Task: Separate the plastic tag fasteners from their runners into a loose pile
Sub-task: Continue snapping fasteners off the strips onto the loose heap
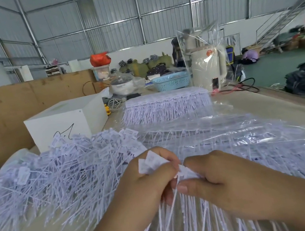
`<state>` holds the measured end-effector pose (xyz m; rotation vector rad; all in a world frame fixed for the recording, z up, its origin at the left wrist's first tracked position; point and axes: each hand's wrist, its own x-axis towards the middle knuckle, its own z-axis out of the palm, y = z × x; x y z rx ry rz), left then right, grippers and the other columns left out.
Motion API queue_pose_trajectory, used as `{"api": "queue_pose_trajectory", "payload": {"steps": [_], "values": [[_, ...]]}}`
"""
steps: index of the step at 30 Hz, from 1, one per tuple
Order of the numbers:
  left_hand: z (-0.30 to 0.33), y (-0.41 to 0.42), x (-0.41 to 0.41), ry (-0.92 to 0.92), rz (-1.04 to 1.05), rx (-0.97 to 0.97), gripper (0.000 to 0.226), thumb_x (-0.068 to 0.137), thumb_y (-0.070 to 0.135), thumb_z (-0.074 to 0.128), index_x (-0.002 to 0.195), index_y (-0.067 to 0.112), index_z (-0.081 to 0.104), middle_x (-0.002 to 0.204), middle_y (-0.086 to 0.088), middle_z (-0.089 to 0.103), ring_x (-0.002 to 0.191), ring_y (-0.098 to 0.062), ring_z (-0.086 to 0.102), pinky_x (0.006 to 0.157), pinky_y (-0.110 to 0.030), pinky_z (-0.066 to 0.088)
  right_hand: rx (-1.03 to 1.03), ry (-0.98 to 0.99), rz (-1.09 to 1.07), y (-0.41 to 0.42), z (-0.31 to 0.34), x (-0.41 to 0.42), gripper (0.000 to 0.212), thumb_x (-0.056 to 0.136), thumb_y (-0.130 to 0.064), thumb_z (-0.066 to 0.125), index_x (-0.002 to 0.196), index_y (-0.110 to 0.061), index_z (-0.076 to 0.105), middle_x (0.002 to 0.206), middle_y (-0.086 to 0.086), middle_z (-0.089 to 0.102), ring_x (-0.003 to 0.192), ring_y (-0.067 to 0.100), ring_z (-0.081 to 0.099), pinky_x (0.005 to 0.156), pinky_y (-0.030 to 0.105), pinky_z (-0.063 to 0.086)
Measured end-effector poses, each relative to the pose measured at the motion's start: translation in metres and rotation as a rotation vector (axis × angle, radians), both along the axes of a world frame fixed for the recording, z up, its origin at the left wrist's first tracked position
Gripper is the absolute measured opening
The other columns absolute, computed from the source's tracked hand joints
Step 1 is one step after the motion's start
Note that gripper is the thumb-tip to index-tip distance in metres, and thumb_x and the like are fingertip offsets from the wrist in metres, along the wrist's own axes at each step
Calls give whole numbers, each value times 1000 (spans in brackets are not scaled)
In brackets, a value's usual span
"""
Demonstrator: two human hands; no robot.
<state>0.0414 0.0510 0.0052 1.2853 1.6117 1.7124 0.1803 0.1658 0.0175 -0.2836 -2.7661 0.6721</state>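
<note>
A big loose pile of white plastic tag fasteners (pixel 59 172) covers the table's left side. At the front centre both hands hold one strip of fasteners (pixel 186 221), whose thin tails hang down toward me. My left hand (pixel 149 185) grips a bunch of square tag heads (pixel 149 162) between thumb and curled fingers. Just to its right, my right hand (pixel 215 177) pinches the strip's heads. A tidy stack of fasteners on their runners (pixel 166 104) lies further back. More runner strips in clear plastic (pixel 233 137) spread to the right.
A white box (pixel 63 121) stands at the back left in front of a brown board (pixel 4 113). Behind the stack are a blue basket (pixel 172 81), a cream kettle (pixel 208 68) under a clear bag, a pot and cables. The table edge runs along the right.
</note>
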Motion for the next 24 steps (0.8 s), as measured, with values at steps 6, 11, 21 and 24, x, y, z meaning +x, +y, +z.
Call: {"api": "queue_pose_trajectory", "payload": {"steps": [6, 11, 21, 24], "values": [[4, -1, 5, -7, 12, -33, 15, 71, 33, 70, 64, 21, 64, 41, 0, 46, 32, -10, 38, 35, -17, 30, -97, -25, 118, -8, 0, -3, 18, 100, -45, 46, 110, -37, 59, 82, 0, 68, 65, 14, 61, 71, 42, 52], [9, 2, 12, -176, 43, 81, 10, 66, 27, 70, 58, 24, 65, 50, 0, 55, 41, -7, 48, 39, -15, 36, 27, 124, 15, -10, 1, -7, 24, 95, -50, 51, 101, -29, 59, 57, -14, 52, 50, 5, 47, 52, 28, 35], [12, -3, 5, 70, 224, 132, 21, 78, 36, 73, 66, 22, 62, 48, 6, 50, 39, -5, 42, 42, -14, 32, 396, 94, -162, -23, 20, -10, 43, 93, -64, 34, 108, -29, 56, 73, -6, 52, 71, 18, 57, 57, 29, 41], [12, -4, 4, 184, 318, 150, 23, 90, 33, 66, 70, 23, 61, 48, 7, 53, 41, -7, 44, 44, -21, 38, 557, 110, -128, -25, 28, -12, 33, 98, -57, 37, 113, -31, 53, 70, -4, 49, 67, 22, 54, 52, 30, 38]]}}
